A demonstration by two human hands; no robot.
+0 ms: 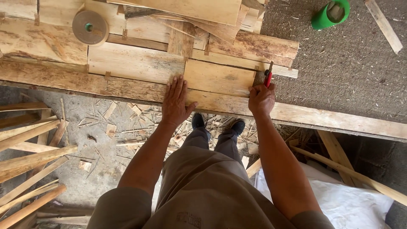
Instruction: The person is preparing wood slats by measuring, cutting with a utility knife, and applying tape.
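Two hands at work: left hand [177, 101] fingers splayed flat, steadying the board [218, 78]; right hand [261, 98] fingers clamped around a red-handled tool [268, 77] beyond the fingertips.

The left hand [177, 103] lies flat on a wooden board [218, 78] (palm down), while the right hand [261, 99] grips a red-handled tool [268, 77].

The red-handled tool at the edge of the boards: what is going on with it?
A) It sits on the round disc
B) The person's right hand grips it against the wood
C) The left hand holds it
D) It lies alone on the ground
B: the right hand is closed around the red-handled tool at the end of a wooden board, while the left hand lies flat and empty on the wood.
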